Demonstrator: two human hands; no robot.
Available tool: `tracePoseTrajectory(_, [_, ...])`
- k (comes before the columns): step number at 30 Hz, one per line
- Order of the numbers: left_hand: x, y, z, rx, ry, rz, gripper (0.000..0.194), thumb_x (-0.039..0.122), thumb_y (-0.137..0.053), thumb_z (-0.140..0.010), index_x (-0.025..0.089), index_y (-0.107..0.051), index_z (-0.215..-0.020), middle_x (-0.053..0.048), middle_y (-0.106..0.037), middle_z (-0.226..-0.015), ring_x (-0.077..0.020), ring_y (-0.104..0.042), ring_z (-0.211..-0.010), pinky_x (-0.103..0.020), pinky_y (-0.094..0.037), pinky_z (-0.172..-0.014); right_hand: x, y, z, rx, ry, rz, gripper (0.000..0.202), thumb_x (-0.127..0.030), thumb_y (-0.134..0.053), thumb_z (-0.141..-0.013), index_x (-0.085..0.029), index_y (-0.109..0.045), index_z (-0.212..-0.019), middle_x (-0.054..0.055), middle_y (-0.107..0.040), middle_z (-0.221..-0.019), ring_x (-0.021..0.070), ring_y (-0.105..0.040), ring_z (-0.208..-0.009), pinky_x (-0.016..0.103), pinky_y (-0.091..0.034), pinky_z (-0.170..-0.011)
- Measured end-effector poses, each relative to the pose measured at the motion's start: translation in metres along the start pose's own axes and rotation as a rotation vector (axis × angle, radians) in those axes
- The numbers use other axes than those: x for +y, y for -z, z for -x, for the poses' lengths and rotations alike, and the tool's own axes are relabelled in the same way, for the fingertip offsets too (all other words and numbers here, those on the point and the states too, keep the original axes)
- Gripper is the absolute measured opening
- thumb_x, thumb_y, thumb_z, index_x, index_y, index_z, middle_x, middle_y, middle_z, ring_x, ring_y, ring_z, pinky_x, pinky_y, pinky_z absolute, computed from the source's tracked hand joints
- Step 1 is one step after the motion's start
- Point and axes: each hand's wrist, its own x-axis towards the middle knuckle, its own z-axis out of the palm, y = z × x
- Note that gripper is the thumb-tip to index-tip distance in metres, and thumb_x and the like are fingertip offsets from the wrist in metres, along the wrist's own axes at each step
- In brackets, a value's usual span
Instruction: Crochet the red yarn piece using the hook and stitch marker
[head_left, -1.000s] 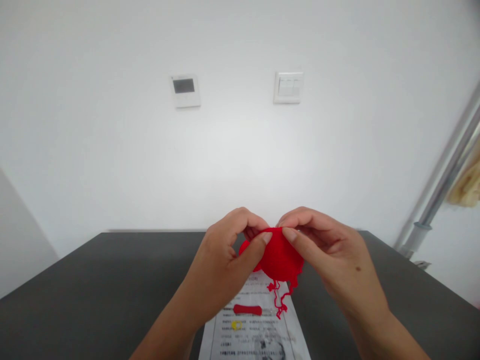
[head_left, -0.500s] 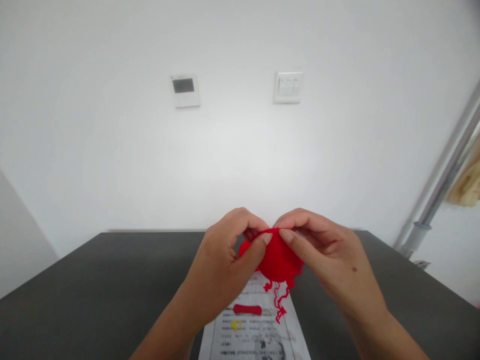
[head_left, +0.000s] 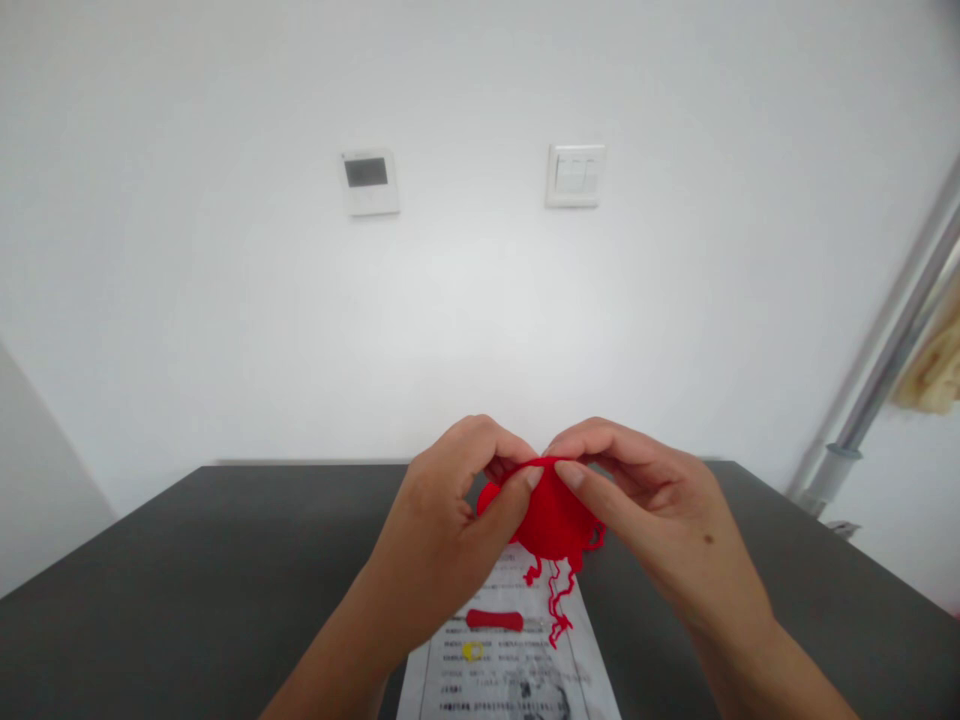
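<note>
A red crocheted piece (head_left: 553,515) is held up between both hands over the dark table. My left hand (head_left: 450,510) pinches its upper edge between thumb and fingers. Close beside it, my right hand (head_left: 652,500) pinches the same edge. Loose red yarn tails (head_left: 559,605) dangle from the bottom of the piece. Beneath them lies a crochet hook with a red handle (head_left: 495,620), its thin ends hard to make out. A small yellow ring-like object (head_left: 472,651) is just below the hook. The fingertips partly hide the upper edge of the crochet work.
A printed paper sheet (head_left: 495,690) lies on the dark tabletop (head_left: 285,560) under the hands. Behind the table rises a white wall with a thermostat panel (head_left: 370,182) and a light switch (head_left: 576,176). A grey pipe (head_left: 885,370) runs down at the right.
The hands keep nearly the same place and grip. The red piece and its hanging yarn tails have shifted very slightly.
</note>
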Motion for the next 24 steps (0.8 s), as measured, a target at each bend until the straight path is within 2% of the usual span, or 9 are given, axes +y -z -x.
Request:
tracePoseTrajectory(13, [0.0004, -0.0015, -0.0013, -0.009, 0.033, 0.046, 0.014, 0.013, -0.057, -0.088, 0.021, -0.066, -0.080, 0.002, -0.067, -0.077, -0.0126, -0.059, -0.069, -0.026, -0.045, -0.064, -0.0022, 0.0011, -0.0001, 0.004, 0.021, 0.033, 0.014, -0.027, -0.067, -0.090, -0.020, -0.073, -0.080, 0.003, -0.070, -0.075, 0.0158, -0.061, -0.065, 0.024, -0.043, -0.050])
tracePoseTrajectory(24, [0.0017, -0.0009, -0.0016, -0.007, -0.031, -0.045, 0.014, 0.013, -0.056, -0.089, 0.020, -0.064, -0.080, 0.002, -0.065, -0.079, -0.0127, -0.059, -0.072, -0.027, -0.045, -0.068, -0.0015, -0.0002, -0.0003, 0.003, 0.065, 0.055, 0.012, -0.022, -0.066, -0.090, -0.022, -0.072, -0.080, 0.000, -0.067, -0.077, 0.0148, -0.061, -0.070, 0.024, -0.044, -0.056])
